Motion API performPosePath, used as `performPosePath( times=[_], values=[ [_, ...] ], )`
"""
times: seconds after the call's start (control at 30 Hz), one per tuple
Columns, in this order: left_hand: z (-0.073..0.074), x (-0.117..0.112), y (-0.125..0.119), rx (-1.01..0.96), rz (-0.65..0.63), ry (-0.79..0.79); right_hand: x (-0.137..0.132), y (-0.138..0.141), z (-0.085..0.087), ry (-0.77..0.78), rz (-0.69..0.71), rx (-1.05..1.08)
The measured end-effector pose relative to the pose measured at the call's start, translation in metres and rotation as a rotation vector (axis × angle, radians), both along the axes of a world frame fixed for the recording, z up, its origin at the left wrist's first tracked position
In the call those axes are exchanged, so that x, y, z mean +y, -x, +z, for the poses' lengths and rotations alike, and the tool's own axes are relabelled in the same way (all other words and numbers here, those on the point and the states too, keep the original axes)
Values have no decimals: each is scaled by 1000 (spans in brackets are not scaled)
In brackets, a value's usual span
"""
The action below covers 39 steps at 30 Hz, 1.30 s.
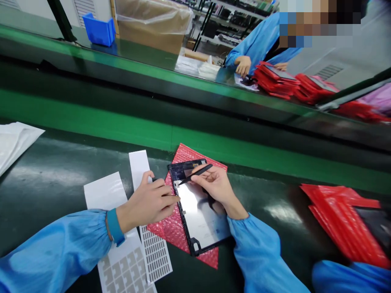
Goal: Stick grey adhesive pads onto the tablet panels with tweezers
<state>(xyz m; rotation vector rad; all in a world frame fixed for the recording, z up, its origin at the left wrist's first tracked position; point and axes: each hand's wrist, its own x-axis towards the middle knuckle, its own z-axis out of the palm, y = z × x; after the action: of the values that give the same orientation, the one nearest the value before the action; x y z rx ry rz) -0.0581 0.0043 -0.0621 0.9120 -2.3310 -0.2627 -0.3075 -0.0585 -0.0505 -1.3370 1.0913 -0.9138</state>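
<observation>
A black-framed tablet panel point(200, 219) with a shiny inner face lies on a red bubble-wrap sheet point(171, 230) on the dark green bench. My right hand point(215, 185) is closed around a thin black tool point(195, 174), whose tip rests near the panel's upper left edge. My left hand point(148, 201) is curled at the panel's left edge, fingertips pinched together close to the tool tip; what they pinch is too small to make out. Both arms wear blue sleeves.
Two white backing sheets with small grey stickers point(128, 264) lie left of the panel. A white bag point(12, 140) sits far left, a stack of red bubble-wrapped panels point(348, 228) at right. Across the green belt point(171, 140), another person's hands point(244, 65) work beside red stacks point(276, 79).
</observation>
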Motion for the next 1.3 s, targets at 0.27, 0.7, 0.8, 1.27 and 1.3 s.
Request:
performPosePath(
  times=[0.27,0.7,0.8,1.27,1.3],
  values=[
    [-11,0,-4,-48,-49,-23,3,0,-2,74,77,52],
    [-12,0,-3,-37,-39,-49,4,2,-5,77,101,38],
    [-12,1,-3,-37,-37,-42,4,3,-6,66,110,41],
    [-5,2,-1,-9,39,-22,5,0,-4,60,99,58],
    [-4,2,0,-8,44,-24,5,0,-4,57,98,59]
  ],
)
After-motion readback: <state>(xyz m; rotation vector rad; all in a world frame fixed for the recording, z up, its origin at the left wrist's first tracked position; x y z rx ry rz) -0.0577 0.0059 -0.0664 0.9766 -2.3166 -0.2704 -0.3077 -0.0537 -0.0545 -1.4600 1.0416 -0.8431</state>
